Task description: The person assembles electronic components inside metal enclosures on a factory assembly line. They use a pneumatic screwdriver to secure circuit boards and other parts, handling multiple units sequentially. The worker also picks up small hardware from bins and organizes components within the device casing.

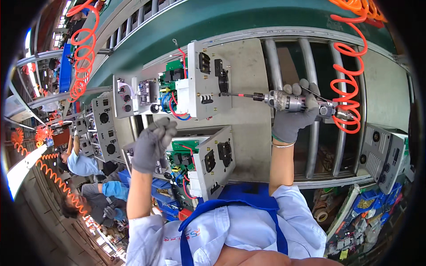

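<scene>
My right hand (293, 122), in a grey glove, is wrapped round a metal air screwdriver (287, 102). Its long bit points left, and the tip meets the face of an upright grey end panel (208, 99) on an open machine chassis. Inside that chassis sit green circuit boards (167, 80) and red and blue wires. My left hand (153, 144), also gloved, hovers just in front of this chassis with its fingers curled together; whether anything is in them is hidden. Nearer to me stands a second open chassis (217, 162) with similar boards and wires.
Red coiled air hoses (346, 84) hang at the right and far left. Metal rollers (313, 66) lie under my right arm. A finished-looking grey unit (384, 153) stands at the right, above parts bins (366, 204). More chassis (104, 117) and co-workers (84, 162) are at left.
</scene>
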The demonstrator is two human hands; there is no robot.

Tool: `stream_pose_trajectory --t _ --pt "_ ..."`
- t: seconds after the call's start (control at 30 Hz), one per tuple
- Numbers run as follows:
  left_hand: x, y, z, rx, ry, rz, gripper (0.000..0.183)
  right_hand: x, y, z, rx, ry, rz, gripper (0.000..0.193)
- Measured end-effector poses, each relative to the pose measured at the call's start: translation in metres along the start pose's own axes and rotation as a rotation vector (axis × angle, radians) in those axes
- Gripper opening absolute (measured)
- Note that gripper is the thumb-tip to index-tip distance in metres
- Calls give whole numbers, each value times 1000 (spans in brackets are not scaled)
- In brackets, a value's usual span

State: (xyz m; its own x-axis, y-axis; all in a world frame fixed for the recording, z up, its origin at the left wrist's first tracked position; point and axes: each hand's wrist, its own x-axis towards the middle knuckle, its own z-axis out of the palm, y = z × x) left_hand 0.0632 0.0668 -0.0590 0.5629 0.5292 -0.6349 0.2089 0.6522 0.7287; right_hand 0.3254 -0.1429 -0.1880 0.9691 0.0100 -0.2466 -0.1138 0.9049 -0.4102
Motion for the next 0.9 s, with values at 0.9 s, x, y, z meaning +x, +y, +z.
stream_pose_trajectory --t 0.9 --pt "-153 -88 -8 -111 -16 93 36 -172 -79 34 209 -705 366 42"
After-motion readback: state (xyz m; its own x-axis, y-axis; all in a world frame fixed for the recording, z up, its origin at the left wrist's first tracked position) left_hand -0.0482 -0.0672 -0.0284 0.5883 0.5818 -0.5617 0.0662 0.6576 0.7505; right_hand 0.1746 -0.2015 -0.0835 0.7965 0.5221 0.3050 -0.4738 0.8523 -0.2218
